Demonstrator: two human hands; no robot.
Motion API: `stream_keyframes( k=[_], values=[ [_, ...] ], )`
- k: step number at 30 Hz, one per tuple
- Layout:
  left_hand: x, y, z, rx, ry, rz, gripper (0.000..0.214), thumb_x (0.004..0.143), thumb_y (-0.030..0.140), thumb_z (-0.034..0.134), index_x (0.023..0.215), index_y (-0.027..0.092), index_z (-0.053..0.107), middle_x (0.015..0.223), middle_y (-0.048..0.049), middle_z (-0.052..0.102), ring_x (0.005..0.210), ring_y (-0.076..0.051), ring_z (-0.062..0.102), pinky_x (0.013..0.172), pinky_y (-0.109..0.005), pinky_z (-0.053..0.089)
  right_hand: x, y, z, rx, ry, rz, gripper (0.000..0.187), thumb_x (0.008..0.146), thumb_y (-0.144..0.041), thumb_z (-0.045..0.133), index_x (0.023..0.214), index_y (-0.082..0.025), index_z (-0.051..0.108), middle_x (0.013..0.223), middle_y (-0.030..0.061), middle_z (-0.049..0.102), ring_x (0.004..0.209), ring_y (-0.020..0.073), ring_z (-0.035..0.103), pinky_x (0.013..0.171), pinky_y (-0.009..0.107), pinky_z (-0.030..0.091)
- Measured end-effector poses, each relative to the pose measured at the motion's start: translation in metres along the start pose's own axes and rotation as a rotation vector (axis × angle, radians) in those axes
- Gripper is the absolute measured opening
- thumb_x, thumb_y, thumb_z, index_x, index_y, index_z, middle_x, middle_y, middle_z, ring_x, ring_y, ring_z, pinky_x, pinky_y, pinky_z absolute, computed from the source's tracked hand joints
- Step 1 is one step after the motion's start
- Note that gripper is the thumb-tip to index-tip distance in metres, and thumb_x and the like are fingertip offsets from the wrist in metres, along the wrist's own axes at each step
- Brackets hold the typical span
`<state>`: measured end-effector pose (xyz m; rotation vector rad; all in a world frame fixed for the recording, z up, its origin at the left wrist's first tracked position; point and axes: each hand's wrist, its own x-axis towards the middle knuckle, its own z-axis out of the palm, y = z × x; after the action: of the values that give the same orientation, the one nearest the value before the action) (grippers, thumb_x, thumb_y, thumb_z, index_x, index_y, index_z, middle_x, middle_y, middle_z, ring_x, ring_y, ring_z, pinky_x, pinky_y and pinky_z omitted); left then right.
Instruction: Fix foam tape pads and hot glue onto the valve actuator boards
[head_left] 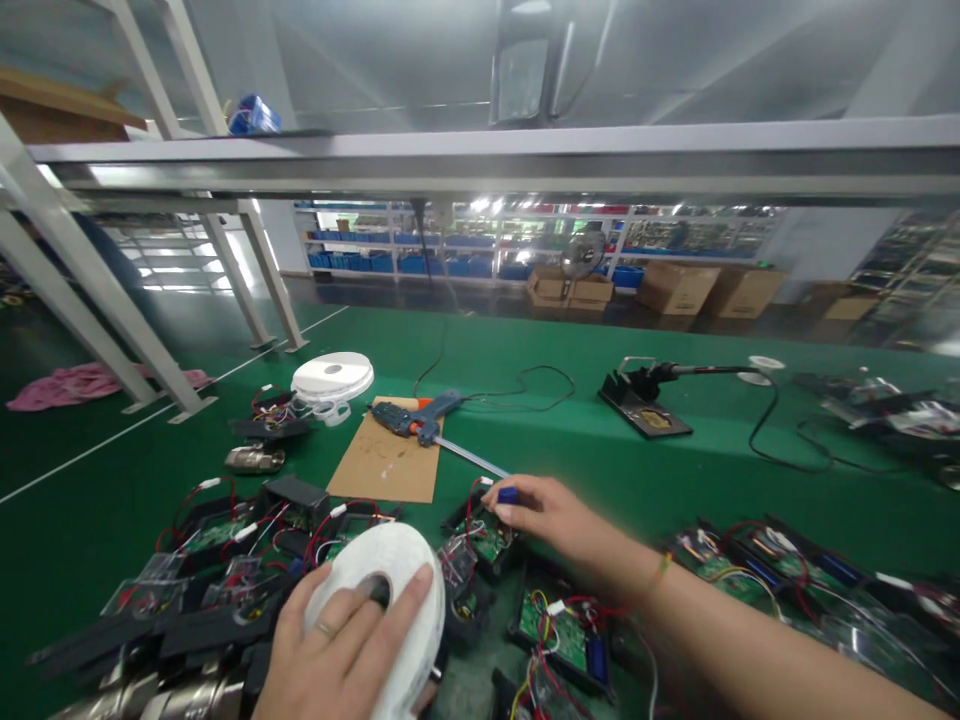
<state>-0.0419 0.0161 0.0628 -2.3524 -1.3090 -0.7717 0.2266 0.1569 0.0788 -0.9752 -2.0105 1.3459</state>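
My left hand grips a white reel with a round hole in its middle; some fingers lie over the hole. The reel is tilted above several black housings. My right hand pinches a small blue part between thumb and fingers. Just beneath it lies a black housing with a green circuit board and red wires. Closer to me is another open housing with a board and coloured wires. Left of the reel, wired boards and clear plastic pieces crowd together.
A glue gun rests on a cardboard sheet. White discs lie behind it on the left. A soldering iron stand with a cable is at the right. More housings lie front right. A shelf beam crosses above.
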Motion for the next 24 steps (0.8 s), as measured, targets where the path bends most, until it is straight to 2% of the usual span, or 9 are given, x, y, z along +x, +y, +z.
stream_keyframes(
  k=[3, 6, 8, 11, 14, 18, 21, 24],
  values=[
    [0.018, -0.005, -0.007, -0.05, 0.003, -0.075, 0.056, 0.098, 0.044, 0.045, 0.147, 0.018, 0.04, 0.114, -0.0064, 0.07, 0.1, -0.022, 0.064, 0.108, -0.044, 0.028, -0.002, 0.01, 0.002, 0.202, 0.095, 0.149, 0.045, 0.09, -0.057, 0.059, 0.096, -0.014, 0.068, 0.085, 0.0068, 0.069, 0.075, 0.0173, 0.059, 0.072, 0.03, 0.046],
    [0.042, -0.006, -0.007, -0.091, -0.029, -0.064, 0.062, 0.097, 0.051, 0.049, 0.149, 0.021, 0.036, 0.131, -0.0066, 0.065, 0.109, -0.023, 0.063, 0.109, -0.043, 0.029, -0.004, 0.014, 0.009, 0.359, 0.123, 0.234, 0.051, 0.082, -0.064, 0.066, 0.091, -0.014, 0.068, 0.079, 0.0043, 0.066, 0.065, 0.0125, 0.055, 0.059, 0.023, 0.042],
    [0.059, -0.006, -0.003, -0.151, -0.1, -0.064, 0.068, 0.095, 0.057, 0.05, 0.151, 0.024, 0.032, 0.135, -0.0068, 0.063, 0.112, -0.025, 0.063, 0.109, -0.048, 0.034, -0.004, 0.014, 0.012, 0.421, 0.128, 0.261, 0.053, 0.077, -0.066, 0.071, 0.088, -0.014, 0.068, 0.079, 0.0044, 0.066, 0.064, 0.0114, 0.055, 0.053, 0.02, 0.039],
    [0.079, -0.006, 0.006, -0.287, -0.264, -0.139, 0.076, 0.092, 0.071, 0.042, 0.151, 0.023, 0.034, 0.138, -0.0119, 0.06, 0.116, -0.032, 0.062, 0.105, -0.06, 0.041, -0.003, 0.012, 0.013, 0.452, 0.138, 0.248, 0.055, 0.073, -0.066, 0.076, 0.089, -0.014, 0.068, 0.08, 0.0044, 0.067, 0.063, 0.0108, 0.055, 0.05, 0.019, 0.037],
    [0.095, -0.011, 0.015, -0.391, -0.408, -0.277, 0.085, 0.088, 0.078, 0.037, 0.15, 0.019, 0.036, 0.144, -0.0175, 0.053, 0.125, -0.036, 0.056, 0.108, -0.066, 0.037, -0.003, 0.013, 0.013, 0.438, 0.172, 0.195, 0.056, 0.072, -0.065, 0.078, 0.095, -0.015, 0.064, 0.077, 0.0013, 0.066, 0.061, 0.0105, 0.054, 0.054, 0.02, 0.04],
    [0.109, -0.016, 0.027, -0.378, -0.506, -0.381, 0.075, 0.094, 0.066, 0.031, 0.151, 0.017, 0.035, 0.146, -0.0164, 0.052, 0.131, -0.033, 0.052, 0.114, -0.063, 0.03, -0.001, 0.018, 0.017, 0.395, 0.194, 0.118, 0.05, 0.074, -0.061, 0.077, 0.09, -0.017, 0.058, 0.066, -0.0046, 0.058, 0.058, 0.0109, 0.052, 0.058, 0.024, 0.042],
    [0.115, -0.015, 0.036, -0.315, -0.54, -0.374, 0.063, 0.098, 0.051, 0.027, 0.151, 0.016, 0.036, 0.144, -0.0162, 0.054, 0.131, -0.032, 0.052, 0.116, -0.064, 0.026, 0.0, 0.021, 0.02, 0.363, 0.186, 0.069, 0.043, 0.076, -0.054, 0.074, 0.089, -0.017, 0.056, 0.063, -0.0058, 0.056, 0.058, 0.0116, 0.05, 0.059, 0.025, 0.042],
    [0.115, -0.012, 0.04, -0.288, -0.602, -0.326, 0.061, 0.098, 0.043, 0.031, 0.153, 0.016, 0.031, 0.142, -0.0166, 0.055, 0.13, -0.033, 0.051, 0.117, -0.067, 0.019, 0.0, 0.022, 0.022, 0.317, 0.202, 0.03, 0.033, 0.078, -0.045, 0.071, 0.09, -0.018, 0.058, 0.063, -0.0053, 0.057, 0.059, 0.0126, 0.051, 0.059, 0.025, 0.041]
  ],
)
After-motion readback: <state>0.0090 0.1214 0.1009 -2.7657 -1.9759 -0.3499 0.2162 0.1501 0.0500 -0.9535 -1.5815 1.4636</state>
